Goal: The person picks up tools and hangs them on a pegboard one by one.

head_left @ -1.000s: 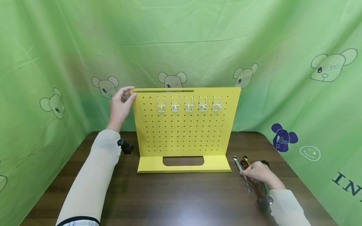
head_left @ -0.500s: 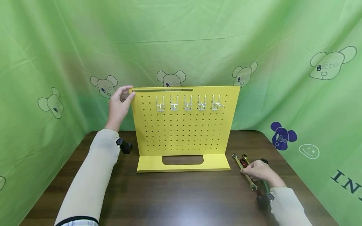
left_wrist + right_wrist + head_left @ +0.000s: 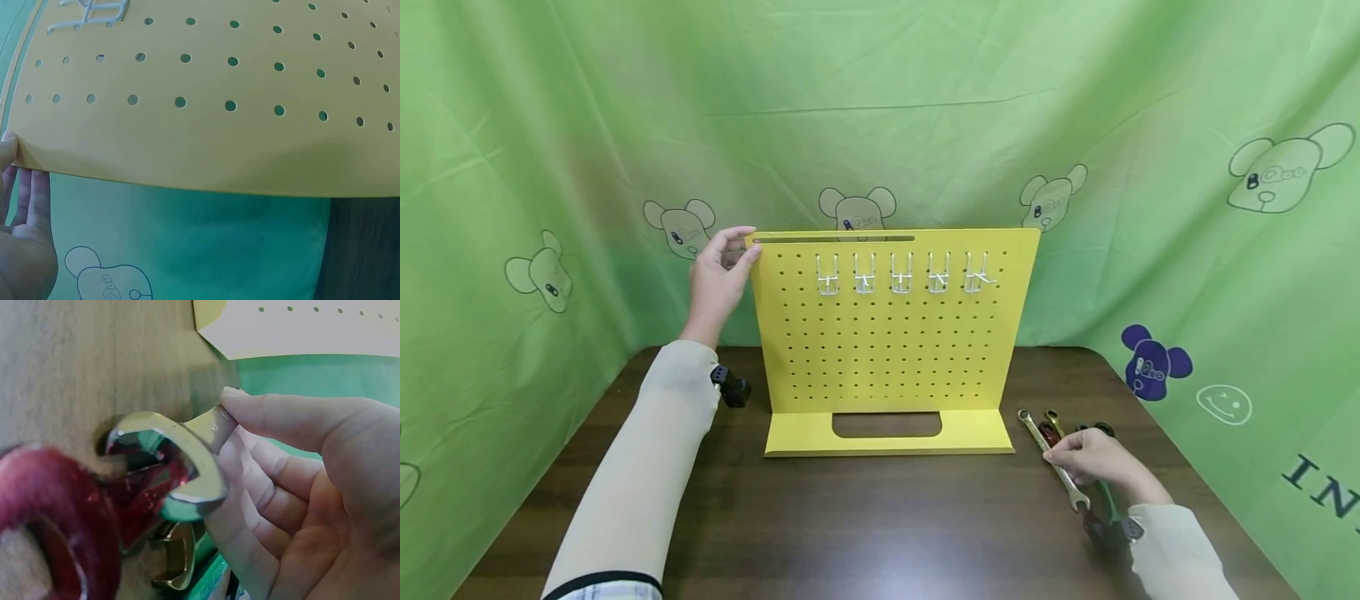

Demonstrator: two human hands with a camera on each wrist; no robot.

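A yellow pegboard (image 3: 887,333) stands upright on its base, with several white wire hooks (image 3: 901,275) in a row near its top. My left hand (image 3: 718,283) pinches the board's upper left corner; in the left wrist view, the thumb of the left hand (image 3: 25,231) lies on one face and the fingers behind. At the right, my right hand (image 3: 1093,462) pinches a silver wrench (image 3: 1067,485) between thumb and fingers. The right wrist view shows the wrench's open jaw end (image 3: 209,481) near the right hand (image 3: 312,475), with a red wrench (image 3: 62,506) beside it.
More wrenches lie by and partly under the right hand, including a gold one (image 3: 1054,418) and a green one with a dark ring end (image 3: 1105,428). The brown table (image 3: 865,525) is bordered by a green printed curtain (image 3: 925,142) behind and at both sides.
The right hand has moved slightly right, and the silver wrench's lower end has shifted right with it. My left hand stays at the board's corner.
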